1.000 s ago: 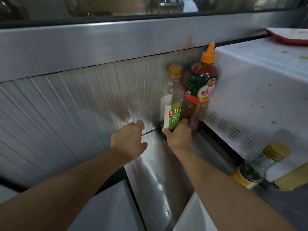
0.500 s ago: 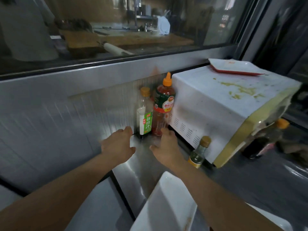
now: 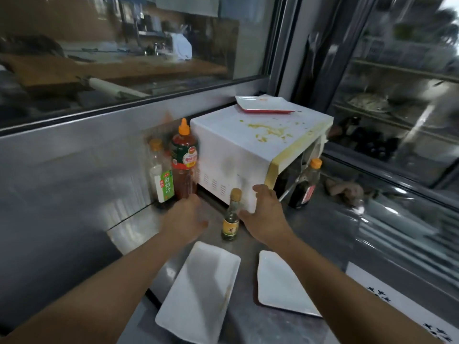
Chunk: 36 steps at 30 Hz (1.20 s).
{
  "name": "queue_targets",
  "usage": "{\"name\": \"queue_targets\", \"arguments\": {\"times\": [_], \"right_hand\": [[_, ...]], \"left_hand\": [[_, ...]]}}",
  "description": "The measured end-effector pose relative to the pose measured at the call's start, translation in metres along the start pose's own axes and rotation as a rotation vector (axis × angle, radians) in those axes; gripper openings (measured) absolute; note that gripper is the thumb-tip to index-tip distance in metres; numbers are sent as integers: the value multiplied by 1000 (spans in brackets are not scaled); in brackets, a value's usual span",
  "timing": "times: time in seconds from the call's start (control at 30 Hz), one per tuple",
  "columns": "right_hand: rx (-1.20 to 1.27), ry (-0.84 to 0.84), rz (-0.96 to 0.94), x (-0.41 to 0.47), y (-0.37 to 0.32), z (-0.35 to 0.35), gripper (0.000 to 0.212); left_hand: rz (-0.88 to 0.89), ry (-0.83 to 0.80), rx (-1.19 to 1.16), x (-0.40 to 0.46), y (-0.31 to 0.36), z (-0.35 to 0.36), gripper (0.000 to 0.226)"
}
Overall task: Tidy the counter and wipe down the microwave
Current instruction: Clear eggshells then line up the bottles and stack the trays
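Steel counter [image 3: 323,227] carries the stained microwave [image 3: 250,145]. Left hand [image 3: 185,216] and right hand [image 3: 267,214] hover apart, fingers relaxed, flanking a small bottle [image 3: 231,217].

On the desk [image 3: 250,321], two bottles [image 3: 183,157] stood left of the microwave [image 3: 248,150], a tray [image 3: 263,104] on it, two plates [image 3: 198,291] before it.

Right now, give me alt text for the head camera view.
Two bare hands reach toward a small bottle beside a white microwave with yellow smears on top and a plate. Two sauce bottles stand left; two white plates lie nearer.
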State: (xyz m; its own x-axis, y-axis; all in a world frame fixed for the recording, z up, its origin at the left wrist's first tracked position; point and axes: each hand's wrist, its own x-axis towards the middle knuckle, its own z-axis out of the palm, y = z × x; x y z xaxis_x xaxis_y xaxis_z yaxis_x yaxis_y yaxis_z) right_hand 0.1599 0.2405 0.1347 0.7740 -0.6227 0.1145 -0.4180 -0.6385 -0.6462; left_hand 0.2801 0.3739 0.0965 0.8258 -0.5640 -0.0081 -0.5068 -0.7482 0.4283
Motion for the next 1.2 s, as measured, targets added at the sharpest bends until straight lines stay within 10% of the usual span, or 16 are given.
{"name": "queue_targets", "arguments": {"times": [1.2], "right_hand": [[47, 224, 131, 172, 234, -60, 67]], "left_hand": [[-331, 331, -200, 67, 88, 93, 15]]}}
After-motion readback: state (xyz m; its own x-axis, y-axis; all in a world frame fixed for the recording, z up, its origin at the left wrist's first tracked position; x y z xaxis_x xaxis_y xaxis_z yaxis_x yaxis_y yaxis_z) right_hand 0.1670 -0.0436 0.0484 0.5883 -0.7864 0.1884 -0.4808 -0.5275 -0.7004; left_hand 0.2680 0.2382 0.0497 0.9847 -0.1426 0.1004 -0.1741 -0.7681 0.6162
